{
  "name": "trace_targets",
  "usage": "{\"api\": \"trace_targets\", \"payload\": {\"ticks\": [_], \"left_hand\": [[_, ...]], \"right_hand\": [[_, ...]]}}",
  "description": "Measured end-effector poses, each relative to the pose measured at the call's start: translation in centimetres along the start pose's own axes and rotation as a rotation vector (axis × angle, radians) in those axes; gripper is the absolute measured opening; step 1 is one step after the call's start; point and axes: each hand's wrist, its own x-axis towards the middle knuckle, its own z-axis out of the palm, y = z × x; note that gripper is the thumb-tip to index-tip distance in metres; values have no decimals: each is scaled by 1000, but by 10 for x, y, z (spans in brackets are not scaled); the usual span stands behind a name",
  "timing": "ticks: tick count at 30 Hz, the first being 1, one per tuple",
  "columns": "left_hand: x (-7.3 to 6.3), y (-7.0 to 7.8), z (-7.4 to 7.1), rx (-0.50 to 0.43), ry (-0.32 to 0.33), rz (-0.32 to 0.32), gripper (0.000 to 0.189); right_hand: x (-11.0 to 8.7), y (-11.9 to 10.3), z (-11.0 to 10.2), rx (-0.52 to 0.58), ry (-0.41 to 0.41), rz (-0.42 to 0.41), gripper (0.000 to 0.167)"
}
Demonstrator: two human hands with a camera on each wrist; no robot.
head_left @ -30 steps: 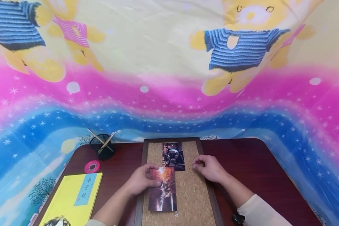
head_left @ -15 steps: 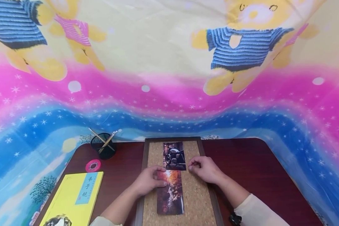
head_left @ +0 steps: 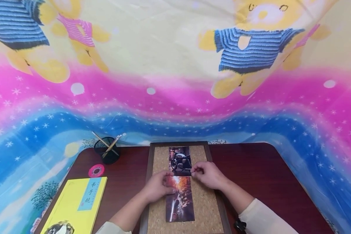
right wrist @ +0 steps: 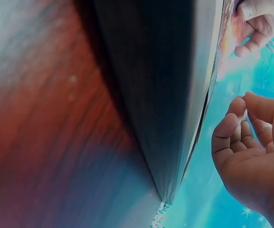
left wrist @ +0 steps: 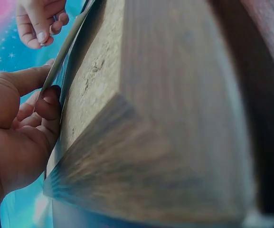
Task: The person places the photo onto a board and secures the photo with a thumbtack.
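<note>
A glossy photo of an autumn scene [head_left: 179,203] lies over the cork board [head_left: 207,208], just below a motorcycle photo [head_left: 179,161]. My left hand [head_left: 158,187] pinches the autumn photo near its upper left corner, thumb on the picture side. In the left wrist view, the left hand [left wrist: 25,114] holds the photo's edge close to the board's surface. My right hand [head_left: 209,175] is by the motorcycle photo's lower right corner. Its thumb and forefinger meet in the right wrist view [right wrist: 250,147], with a tiny pale bit at the tips, too small to identify.
The board has a dark wooden frame and lies on a reddish-brown table [head_left: 242,159]. At the left are a yellow book [head_left: 73,201], a pink tape roll [head_left: 96,170] and a black mesh pen cup [head_left: 109,156] with brushes. A patterned cloth [head_left: 175,97] hangs behind.
The left hand has brought the autumn photo rightward until it lines up under the motorcycle photo, now straighter. The right hand has come left, closer to the photos.
</note>
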Motion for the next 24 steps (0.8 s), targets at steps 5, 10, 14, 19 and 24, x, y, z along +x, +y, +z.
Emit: {"api": "trace_targets", "payload": {"ticks": [5, 10, 14, 19, 24], "left_hand": [[2, 0, 4, 67, 19, 6, 67], [3, 1, 8, 156, 43, 32, 65], [3, 3, 11, 238, 67, 49, 64], [2, 7, 13, 309, 90, 53, 64], [1, 9, 14, 341, 96, 63, 64]], "right_hand": [[3, -5, 2, -5, -32, -1, 8], [7, -9, 5, 4, -63, -21, 2], [11, -10, 8, 5, -92, -33, 6], [15, -13, 9, 3, -135, -60, 8], [20, -18, 11, -4, -173, -62, 7]]}}
